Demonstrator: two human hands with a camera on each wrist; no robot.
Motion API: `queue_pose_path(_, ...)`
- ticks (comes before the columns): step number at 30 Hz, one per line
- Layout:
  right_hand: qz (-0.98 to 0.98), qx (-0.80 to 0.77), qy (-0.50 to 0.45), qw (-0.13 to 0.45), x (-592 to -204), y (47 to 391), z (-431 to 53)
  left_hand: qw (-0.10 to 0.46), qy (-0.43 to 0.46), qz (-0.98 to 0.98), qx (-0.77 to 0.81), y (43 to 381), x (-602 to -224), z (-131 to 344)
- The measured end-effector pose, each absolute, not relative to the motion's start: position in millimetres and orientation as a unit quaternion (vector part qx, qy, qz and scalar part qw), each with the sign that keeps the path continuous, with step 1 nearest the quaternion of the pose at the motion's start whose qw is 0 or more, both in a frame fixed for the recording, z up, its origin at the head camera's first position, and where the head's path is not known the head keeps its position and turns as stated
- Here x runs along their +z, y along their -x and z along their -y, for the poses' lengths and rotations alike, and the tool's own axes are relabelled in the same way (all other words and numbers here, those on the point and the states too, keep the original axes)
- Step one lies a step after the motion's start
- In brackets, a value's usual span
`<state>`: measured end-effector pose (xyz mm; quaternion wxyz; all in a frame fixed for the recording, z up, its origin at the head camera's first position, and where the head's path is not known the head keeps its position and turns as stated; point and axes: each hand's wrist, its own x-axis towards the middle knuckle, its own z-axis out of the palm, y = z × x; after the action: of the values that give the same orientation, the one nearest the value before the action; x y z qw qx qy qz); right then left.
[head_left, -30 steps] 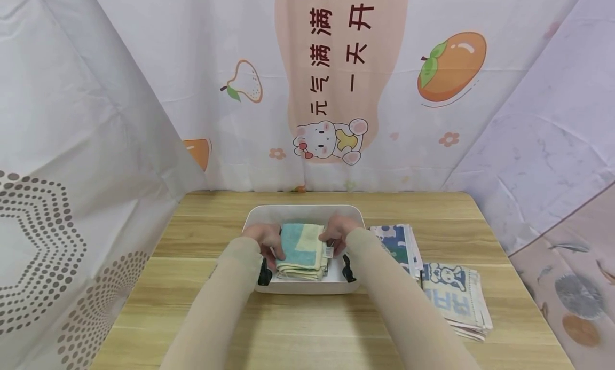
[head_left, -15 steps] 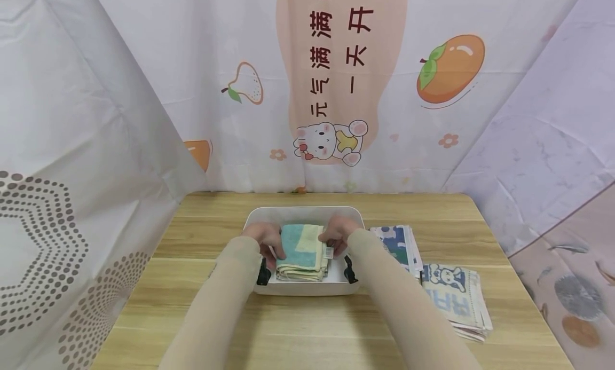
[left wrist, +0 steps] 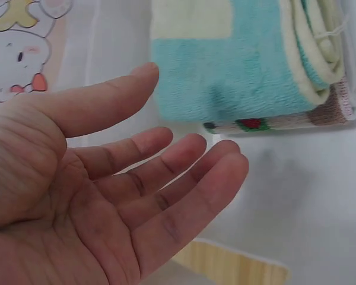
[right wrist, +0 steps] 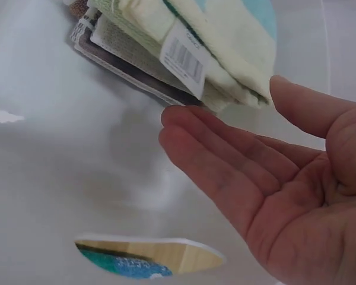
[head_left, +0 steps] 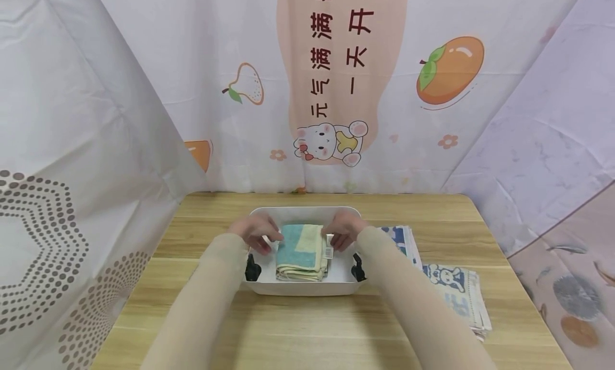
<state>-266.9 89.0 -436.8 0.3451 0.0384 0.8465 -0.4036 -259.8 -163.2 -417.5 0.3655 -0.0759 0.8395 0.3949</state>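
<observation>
A stack of folded towels (head_left: 300,250), the top one light blue and pale yellow, lies in a white bin (head_left: 307,288). To its left is my left hand (head_left: 257,232), fingers relaxed and thumb tip close by the towel's edge in the left wrist view. My right hand (head_left: 343,230) is on the other side, its fingers extended and holding nothing. A white barcode tag (right wrist: 184,56) hangs from the stack near the right fingertips. In the left wrist view, a brown and white patterned towel (left wrist: 338,110) shows under the blue one.
Right of the bin lies a blue and green patterned towel stack (head_left: 405,242), partly hidden by the right arm. Nearer the front right is a white and blue towel stack (head_left: 463,290). The wooden table (head_left: 307,332) meets a printed curtain (head_left: 240,146) at the back.
Both hands have let go of the towel stack and moved apart, the left one leftward and the right one slightly rightward. The stack stays in the bin.
</observation>
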Motion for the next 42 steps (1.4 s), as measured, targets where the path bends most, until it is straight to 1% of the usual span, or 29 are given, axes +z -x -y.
queue_pose_path(9,-0.833,-0.441,-0.028,0.332,-423,266,-103,0.309,0.053,-0.844,0.435,258,-401,186)
queue_pose_path(14,-0.816,-0.463,-0.022,0.344,-413,267,-113,0.277,0.063,-0.836,0.469,256,-396,202)
queue_pose_path(22,-0.799,-0.487,-0.005,0.351,-403,267,-131,0.237,0.087,-0.827,0.503,253,-401,228)
queue_pose_path(26,-0.793,-0.504,-0.008,0.343,-403,267,-140,0.226,0.096,-0.834,0.495,250,-407,237)
queue_pose_path(30,-0.789,-0.516,-0.003,0.335,-403,268,-150,0.229,0.106,-0.828,0.500,247,-416,242)
queue_pose_path(37,-0.770,-0.539,0.007,0.342,-397,267,-168,0.265,0.102,-0.807,0.518,240,-430,246)
queue_pose_path(42,-0.755,-0.556,0.013,0.346,-395,267,-184,0.278,0.101,-0.786,0.542,238,-436,248)
